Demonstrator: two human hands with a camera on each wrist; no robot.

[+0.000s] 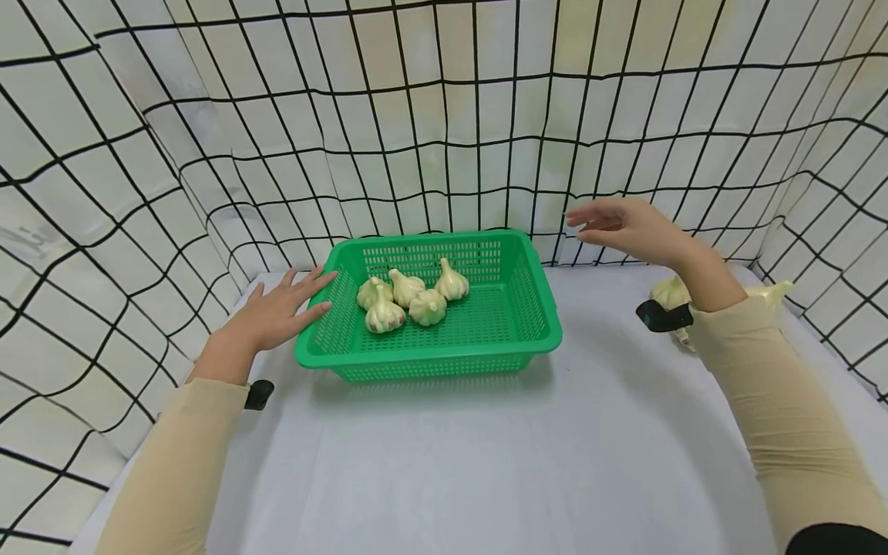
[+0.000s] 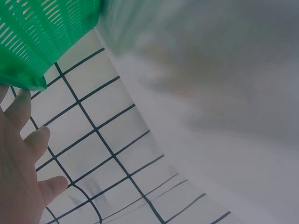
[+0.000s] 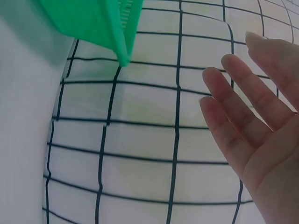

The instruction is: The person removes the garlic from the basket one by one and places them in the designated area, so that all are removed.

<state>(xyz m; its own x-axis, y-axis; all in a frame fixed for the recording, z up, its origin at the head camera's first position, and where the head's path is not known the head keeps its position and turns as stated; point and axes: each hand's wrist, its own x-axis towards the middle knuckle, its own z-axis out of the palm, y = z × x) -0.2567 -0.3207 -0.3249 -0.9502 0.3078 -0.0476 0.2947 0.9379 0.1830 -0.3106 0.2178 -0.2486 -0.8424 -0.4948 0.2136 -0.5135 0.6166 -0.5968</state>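
- I see the green basket (image 1: 430,358) in the middle of my head view, its long axis running left to right, one long side facing the wearer and the other facing the black grid (image 1: 476,144) behind it.
- In the basket I count five garlic bulbs (image 1: 385,316), bunched in its left half; the basket's right half shows bare floor.
- The bulbs' stems point different ways: the one nearest the basket's front has its stem up towards the back, the one nearest its middle also points to the back, and a third leans back and left.
- To the right of the basket, well apart from it, I make out more garlic (image 1: 669,291) on the white cloth (image 1: 444,462), partly hidden by the right forearm; I cannot tell how many bulbs.
- At the basket's left end, the left hand (image 1: 280,308) has its fingers spread and straight, reaching to the rim, grasping nothing.
- Beyond the basket's right back corner, the right hand (image 1: 627,227) hangs raised and apart from it, fingers relaxed and slightly bent, palm bare, released.
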